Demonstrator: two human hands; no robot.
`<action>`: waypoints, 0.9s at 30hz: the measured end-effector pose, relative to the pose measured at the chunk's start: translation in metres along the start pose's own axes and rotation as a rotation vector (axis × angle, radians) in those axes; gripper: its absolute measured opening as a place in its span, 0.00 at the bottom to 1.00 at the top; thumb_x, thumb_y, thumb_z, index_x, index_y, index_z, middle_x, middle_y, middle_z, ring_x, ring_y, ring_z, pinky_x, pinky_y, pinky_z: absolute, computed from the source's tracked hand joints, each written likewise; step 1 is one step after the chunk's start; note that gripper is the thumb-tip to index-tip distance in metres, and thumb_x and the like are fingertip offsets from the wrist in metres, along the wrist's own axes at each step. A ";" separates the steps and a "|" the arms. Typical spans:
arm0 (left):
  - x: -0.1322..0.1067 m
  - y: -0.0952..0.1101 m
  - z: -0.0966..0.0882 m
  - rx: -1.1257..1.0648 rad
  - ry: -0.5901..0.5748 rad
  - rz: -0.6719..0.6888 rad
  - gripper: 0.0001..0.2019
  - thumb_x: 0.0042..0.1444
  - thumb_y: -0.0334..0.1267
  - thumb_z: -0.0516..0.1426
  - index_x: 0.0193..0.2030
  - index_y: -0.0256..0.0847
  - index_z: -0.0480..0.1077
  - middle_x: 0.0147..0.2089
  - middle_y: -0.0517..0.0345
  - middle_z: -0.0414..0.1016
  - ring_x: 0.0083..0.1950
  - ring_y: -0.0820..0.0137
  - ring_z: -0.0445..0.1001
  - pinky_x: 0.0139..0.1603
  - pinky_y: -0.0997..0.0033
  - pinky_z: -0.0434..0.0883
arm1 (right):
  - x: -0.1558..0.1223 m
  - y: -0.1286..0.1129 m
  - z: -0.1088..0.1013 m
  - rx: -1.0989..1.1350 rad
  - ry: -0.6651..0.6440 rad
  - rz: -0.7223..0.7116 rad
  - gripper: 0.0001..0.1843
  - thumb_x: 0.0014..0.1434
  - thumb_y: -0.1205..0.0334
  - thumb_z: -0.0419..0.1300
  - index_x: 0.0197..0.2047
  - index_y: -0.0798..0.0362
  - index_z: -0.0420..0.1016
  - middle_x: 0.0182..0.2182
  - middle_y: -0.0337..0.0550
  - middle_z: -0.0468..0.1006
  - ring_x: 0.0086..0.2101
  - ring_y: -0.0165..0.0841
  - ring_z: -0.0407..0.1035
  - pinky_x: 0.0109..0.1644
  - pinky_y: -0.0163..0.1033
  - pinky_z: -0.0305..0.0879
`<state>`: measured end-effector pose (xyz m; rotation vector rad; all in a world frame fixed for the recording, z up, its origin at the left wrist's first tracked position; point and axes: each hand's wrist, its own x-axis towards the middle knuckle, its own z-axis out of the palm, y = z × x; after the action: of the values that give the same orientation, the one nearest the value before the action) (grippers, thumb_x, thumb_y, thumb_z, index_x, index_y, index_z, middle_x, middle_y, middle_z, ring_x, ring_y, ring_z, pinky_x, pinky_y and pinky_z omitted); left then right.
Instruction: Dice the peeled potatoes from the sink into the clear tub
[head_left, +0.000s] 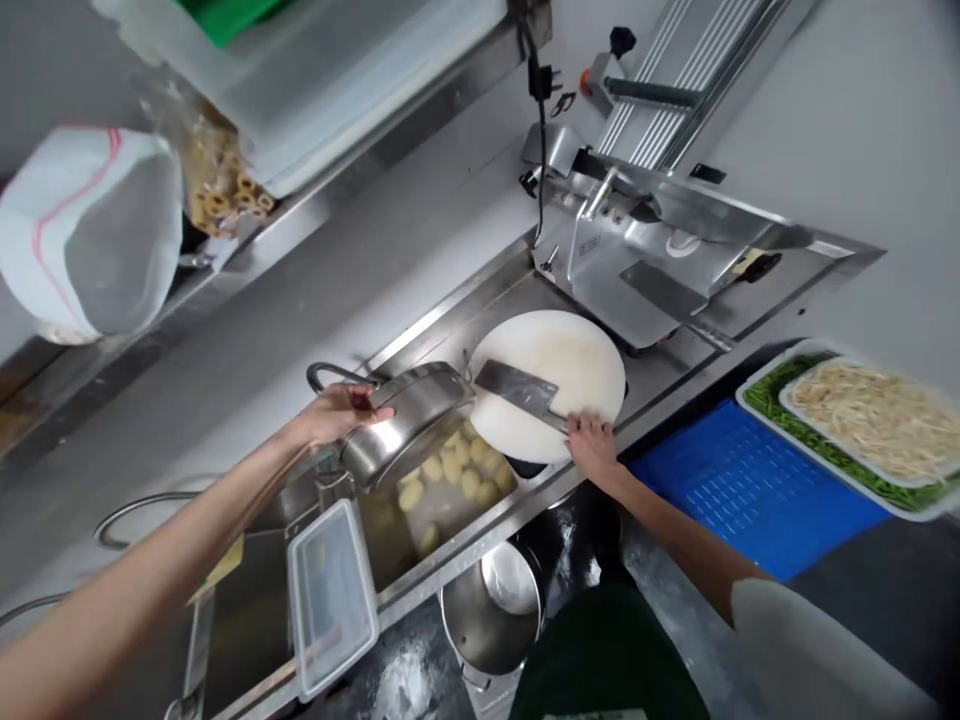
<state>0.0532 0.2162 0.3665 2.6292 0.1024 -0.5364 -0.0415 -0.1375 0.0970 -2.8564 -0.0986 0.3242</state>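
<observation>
A shallow round steel pot (409,415) is tipped on its side above the sink, its rim close to the white round cutting board (585,350). My left hand (341,412) grips it at its wall, thumb on the outside. On the board lies a cleaver (517,388) with a broad dark blade pointing left. My right hand (592,445) is closed around the cleaver's handle at the board's front edge. Below the pot, several peeled potatoes (452,467) sit in water in the sink (386,560). The pot's inside is mostly hidden.
A meat slicer (622,270) stands behind the board, with another cleaver (667,295) lying on it. Trays of bean sprouts (870,410) and green vegetables sit right by a blue crate (720,490). A clear lid (334,595) leans at the sink; a large pot (487,610) stands below.
</observation>
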 end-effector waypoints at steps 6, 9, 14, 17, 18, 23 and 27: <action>0.122 0.087 0.022 0.031 0.101 0.151 0.20 0.41 0.52 0.67 0.23 0.40 0.64 0.22 0.64 0.63 0.24 0.74 0.61 0.25 0.72 0.57 | -0.008 0.034 0.003 0.047 -0.169 -0.003 0.21 0.61 0.71 0.51 0.57 0.62 0.68 0.49 0.60 0.73 0.47 0.46 0.70 0.48 0.45 0.63; 0.173 0.110 0.071 0.218 0.166 0.202 0.13 0.47 0.47 0.64 0.27 0.39 0.69 0.25 0.59 0.69 0.28 0.69 0.69 0.30 0.69 0.62 | -0.039 0.063 0.009 0.152 -0.307 0.102 0.23 0.58 0.66 0.55 0.57 0.60 0.68 0.49 0.58 0.74 0.42 0.42 0.74 0.42 0.41 0.65; 0.226 0.112 0.162 0.459 0.172 0.267 0.09 0.57 0.41 0.59 0.40 0.39 0.77 0.39 0.44 0.79 0.43 0.53 0.77 0.43 0.58 0.68 | -0.081 0.101 0.030 0.211 -0.392 0.200 0.28 0.54 0.66 0.55 0.60 0.58 0.70 0.51 0.61 0.75 0.45 0.47 0.75 0.47 0.45 0.67; 0.243 0.103 0.197 0.462 0.163 0.311 0.09 0.61 0.39 0.56 0.39 0.37 0.76 0.44 0.40 0.78 0.47 0.52 0.75 0.47 0.56 0.67 | -0.099 0.117 0.046 0.213 -0.396 0.232 0.27 0.53 0.67 0.55 0.56 0.47 0.76 0.50 0.55 0.78 0.47 0.48 0.75 0.49 0.48 0.68; 0.246 0.100 0.206 0.460 0.161 0.327 0.09 0.63 0.38 0.55 0.39 0.37 0.75 0.45 0.40 0.77 0.48 0.53 0.74 0.49 0.56 0.66 | -0.103 0.121 0.050 0.225 -0.399 0.233 0.26 0.52 0.67 0.55 0.54 0.46 0.77 0.48 0.53 0.79 0.48 0.48 0.75 0.50 0.48 0.68; 0.265 0.098 0.228 0.420 0.140 0.379 0.09 0.66 0.36 0.51 0.41 0.37 0.72 0.46 0.44 0.76 0.53 0.56 0.70 0.50 0.62 0.64 | -0.114 0.136 0.047 0.274 -0.443 0.249 0.27 0.51 0.70 0.53 0.53 0.50 0.78 0.47 0.52 0.80 0.47 0.47 0.76 0.50 0.47 0.69; 0.281 0.104 0.230 0.383 0.163 0.390 0.08 0.68 0.37 0.51 0.41 0.37 0.69 0.47 0.47 0.75 0.51 0.61 0.67 0.46 0.67 0.62 | -0.110 0.136 0.031 0.260 -0.487 0.265 0.24 0.54 0.71 0.52 0.50 0.51 0.79 0.44 0.51 0.82 0.45 0.45 0.77 0.45 0.42 0.69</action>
<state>0.2478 0.0159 0.1120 2.9484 -0.5006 -0.2207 -0.1508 -0.2713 0.0547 -2.4745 0.2169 1.0022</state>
